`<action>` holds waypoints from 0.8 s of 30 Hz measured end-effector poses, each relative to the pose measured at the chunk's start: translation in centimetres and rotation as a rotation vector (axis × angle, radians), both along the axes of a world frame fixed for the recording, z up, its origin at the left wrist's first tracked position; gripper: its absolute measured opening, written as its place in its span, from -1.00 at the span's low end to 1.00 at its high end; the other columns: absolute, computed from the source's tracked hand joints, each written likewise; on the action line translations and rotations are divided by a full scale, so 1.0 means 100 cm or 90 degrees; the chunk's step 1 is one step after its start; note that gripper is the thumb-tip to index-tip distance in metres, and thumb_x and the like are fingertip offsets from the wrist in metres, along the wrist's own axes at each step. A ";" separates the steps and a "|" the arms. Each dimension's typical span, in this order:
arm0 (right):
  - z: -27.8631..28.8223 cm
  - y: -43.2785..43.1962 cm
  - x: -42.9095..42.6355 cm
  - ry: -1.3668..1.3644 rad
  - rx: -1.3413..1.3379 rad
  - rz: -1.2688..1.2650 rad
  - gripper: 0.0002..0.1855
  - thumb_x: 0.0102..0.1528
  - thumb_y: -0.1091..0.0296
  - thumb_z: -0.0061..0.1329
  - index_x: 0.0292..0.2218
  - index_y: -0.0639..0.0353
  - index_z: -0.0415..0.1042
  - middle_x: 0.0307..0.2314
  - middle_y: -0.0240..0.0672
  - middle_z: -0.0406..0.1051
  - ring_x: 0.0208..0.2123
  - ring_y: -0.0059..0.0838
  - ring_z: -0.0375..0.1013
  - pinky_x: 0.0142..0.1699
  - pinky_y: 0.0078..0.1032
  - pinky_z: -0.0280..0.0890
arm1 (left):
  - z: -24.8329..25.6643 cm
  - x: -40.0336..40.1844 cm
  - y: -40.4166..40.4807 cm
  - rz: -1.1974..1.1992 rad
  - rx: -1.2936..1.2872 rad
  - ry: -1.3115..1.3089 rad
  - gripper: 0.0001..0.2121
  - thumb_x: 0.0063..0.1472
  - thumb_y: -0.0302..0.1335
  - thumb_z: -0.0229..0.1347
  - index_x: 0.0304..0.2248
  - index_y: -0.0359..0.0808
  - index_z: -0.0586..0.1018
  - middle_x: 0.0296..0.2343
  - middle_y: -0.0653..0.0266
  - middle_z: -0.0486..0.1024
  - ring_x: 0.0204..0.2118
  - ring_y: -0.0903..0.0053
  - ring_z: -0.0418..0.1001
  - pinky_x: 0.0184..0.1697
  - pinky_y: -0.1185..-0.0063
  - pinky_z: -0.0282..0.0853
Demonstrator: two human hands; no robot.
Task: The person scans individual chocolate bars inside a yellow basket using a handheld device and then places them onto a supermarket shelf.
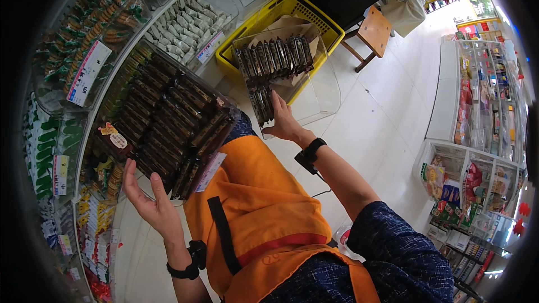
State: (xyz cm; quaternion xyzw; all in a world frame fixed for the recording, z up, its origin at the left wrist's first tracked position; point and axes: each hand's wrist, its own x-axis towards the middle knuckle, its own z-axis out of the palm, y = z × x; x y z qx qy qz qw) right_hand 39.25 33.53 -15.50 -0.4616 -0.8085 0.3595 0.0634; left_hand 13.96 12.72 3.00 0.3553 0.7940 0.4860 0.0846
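A clear plastic bin (pixel 219 105) on my left is packed with rows of brown-wrapped snack packets (pixel 168 113). My left hand (pixel 147 206) is at its near corner, thumb and fingers apart, beside a packet with a pale sticker (pixel 113 138). A second clear bin (pixel 324 92) rests tilted on a yellow plastic basket (pixel 337 35) and holds similar dark packets (pixel 276 59). My right hand (pixel 286 122) reaches to the end of its shorter row, fingers against the packets. Whether it grips them cannot be told.
Curved shelving (pixel 110 57) with bins of wrapped snacks and price cards (pixel 89 73) runs along the left. Green-white packets (pixel 187 25) fill a bin beyond. A wooden stool (pixel 370 33) stands past the basket. Stocked shelves (pixel 471 151) line the right side of the tiled floor (pixel 379 105).
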 end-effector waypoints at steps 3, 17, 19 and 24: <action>-0.004 0.005 -0.002 -0.026 0.014 -0.043 0.26 -0.25 0.32 0.31 0.25 0.33 -0.30 0.15 0.06 0.00 0.15 0.17 0.00 0.22 -0.17 0.02 | 0.000 0.001 0.005 0.001 -0.014 0.047 -0.65 0.27 -0.51 0.00 0.04 -0.34 0.31 0.07 0.15 0.23 0.16 0.33 0.14 0.23 0.37 0.01; 0.005 0.010 -0.006 -0.071 0.082 -0.017 0.33 -0.29 0.26 0.33 0.27 0.29 -0.36 0.12 0.00 0.06 0.08 0.11 0.08 0.22 -0.23 0.03 | -0.024 -0.006 0.011 -0.022 -0.125 0.383 -0.71 0.27 -0.42 0.00 -0.05 -0.32 0.43 0.00 0.20 0.34 0.13 0.26 0.19 0.19 0.25 0.03; 0.009 0.011 -0.002 -0.080 0.052 -0.018 0.35 -0.29 0.25 0.34 0.27 0.29 -0.39 0.11 0.03 0.07 0.10 0.11 0.06 0.24 -0.22 0.02 | -0.024 -0.005 0.011 -0.030 -0.108 0.329 -0.71 0.28 -0.44 0.00 -0.01 -0.28 0.41 0.05 0.20 0.29 0.17 0.27 0.13 0.21 0.27 0.01; 0.013 0.012 0.001 -0.048 0.013 -0.012 0.36 -0.30 0.28 0.35 0.27 0.29 -0.40 0.15 0.09 -0.02 0.16 0.14 -0.01 0.27 -0.21 -0.02 | -0.021 -0.002 0.014 -0.038 -0.119 0.336 -0.70 0.29 -0.45 0.00 -0.01 -0.28 0.40 0.05 0.21 0.28 0.18 0.27 0.13 0.22 0.27 0.01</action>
